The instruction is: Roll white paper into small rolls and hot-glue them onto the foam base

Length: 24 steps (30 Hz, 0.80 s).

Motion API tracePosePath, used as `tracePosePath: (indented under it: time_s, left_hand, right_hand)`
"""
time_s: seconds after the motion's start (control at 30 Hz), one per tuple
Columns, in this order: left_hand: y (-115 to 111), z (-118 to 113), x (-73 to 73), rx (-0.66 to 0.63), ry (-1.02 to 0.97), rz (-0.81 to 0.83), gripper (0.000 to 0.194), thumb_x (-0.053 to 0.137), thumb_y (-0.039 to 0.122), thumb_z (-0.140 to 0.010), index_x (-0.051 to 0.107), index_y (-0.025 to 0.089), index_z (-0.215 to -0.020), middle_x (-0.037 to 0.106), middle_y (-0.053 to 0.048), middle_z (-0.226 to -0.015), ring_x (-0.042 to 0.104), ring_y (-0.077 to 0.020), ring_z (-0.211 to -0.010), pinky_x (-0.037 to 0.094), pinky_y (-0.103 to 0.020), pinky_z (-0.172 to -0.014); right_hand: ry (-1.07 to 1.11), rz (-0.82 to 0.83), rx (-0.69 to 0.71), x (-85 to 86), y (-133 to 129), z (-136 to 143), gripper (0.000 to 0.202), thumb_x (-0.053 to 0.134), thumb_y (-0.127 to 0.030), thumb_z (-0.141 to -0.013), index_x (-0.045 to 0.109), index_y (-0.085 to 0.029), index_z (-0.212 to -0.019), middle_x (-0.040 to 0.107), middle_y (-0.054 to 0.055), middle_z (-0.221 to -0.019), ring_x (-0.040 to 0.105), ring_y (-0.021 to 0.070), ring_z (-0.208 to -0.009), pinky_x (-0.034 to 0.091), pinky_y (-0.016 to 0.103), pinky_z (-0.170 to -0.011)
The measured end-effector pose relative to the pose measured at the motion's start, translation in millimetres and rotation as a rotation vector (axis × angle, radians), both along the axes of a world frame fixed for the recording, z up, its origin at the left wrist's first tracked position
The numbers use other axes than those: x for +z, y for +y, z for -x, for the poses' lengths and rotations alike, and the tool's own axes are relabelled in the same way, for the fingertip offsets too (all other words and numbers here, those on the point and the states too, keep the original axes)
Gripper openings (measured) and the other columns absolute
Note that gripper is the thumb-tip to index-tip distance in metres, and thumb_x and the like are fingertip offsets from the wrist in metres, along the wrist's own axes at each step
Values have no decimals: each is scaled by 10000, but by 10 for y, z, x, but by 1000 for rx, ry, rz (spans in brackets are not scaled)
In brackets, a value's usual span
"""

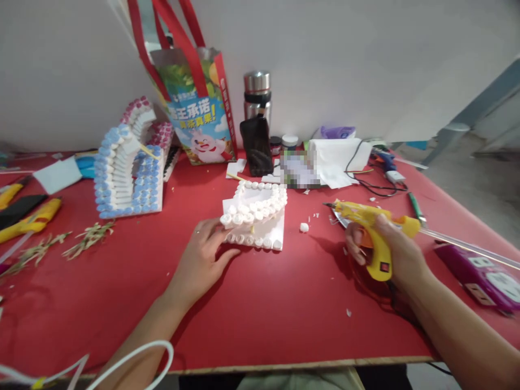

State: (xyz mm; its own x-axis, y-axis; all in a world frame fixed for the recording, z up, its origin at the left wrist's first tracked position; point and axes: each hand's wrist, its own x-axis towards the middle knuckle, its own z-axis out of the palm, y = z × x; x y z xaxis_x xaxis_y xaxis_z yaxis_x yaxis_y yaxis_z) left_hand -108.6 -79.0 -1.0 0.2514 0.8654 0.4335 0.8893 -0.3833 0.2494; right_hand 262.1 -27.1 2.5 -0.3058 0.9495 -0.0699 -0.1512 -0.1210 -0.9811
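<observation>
A white model with rows of small white rounded pieces on a flat square base point(276, 230) stands near the middle of the red table. My left hand point(207, 252) holds its left side, fingers behind the front row and thumb low at the base's edge. On the right, my right hand point(390, 249) is wrapped round a yellow glue gun point(355, 212), its dark nozzle pointing left, held just over the table. A clear glue stick point(455, 244) runs out of the gun's back. One loose white piece point(304, 227) lies between the model and the gun.
Blue and pink models point(138, 184) stand back left, beside a bag with red handles point(203, 119). Behind are a steel flask point(257, 84), a black phone point(257, 146), and white paper point(337, 160). A purple power strip point(479, 276) lies right; other yellow glue guns point(34, 219) lie left.
</observation>
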Motion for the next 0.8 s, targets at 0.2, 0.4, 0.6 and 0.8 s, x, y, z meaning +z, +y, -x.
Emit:
tracePosePath:
  time_s: [0.2, 0.4, 0.6, 0.8]
  left_hand:
    - [-229, 40, 110, 41, -35, -27, 336, 650, 330, -940, 634, 234, -1262, 621, -113, -1270, 573, -304, -1214, 471, -495, -1051]
    - [-543, -378, 152, -58, -258, -12, 169, 642, 248, -940, 718, 306, -1080, 734, -14, -1070, 715, -181, -947, 576, -290, -878]
    - [-420, -1218, 297, -173, -525, 156, 323, 636, 276, -943, 656, 279, -1266, 708, -79, -1222, 736, -182, -929, 627, -298, -821]
    - [-459, -1496, 174, -346, -427, 57, 212, 578, 200, -954, 698, 252, -1121, 754, -82, -1059, 733, -213, -960, 611, -312, -844]
  right_hand:
    - [-71, 28, -64, 209, -45, 1, 435, 570, -593, -939, 692, -184, -855, 681, 48, -793, 577, 139, -548, 434, 281, -542]
    - [-140, 33, -55, 495, -170, -147, 479, 614, -639, -891, 694, -183, -768, 674, 50, -742, 573, 146, -536, 397, 267, -495]
    - [-84, -64, -77, 603, -506, -247, 429, 605, -616, -893, 722, -214, -797, 663, 48, -701, 574, 162, -516, 441, 291, -490]
    - [-336, -72, -430, 611, -277, -554, 499, 623, -666, -863, 701, -180, -783, 659, 61, -674, 584, 168, -557, 456, 269, -487]
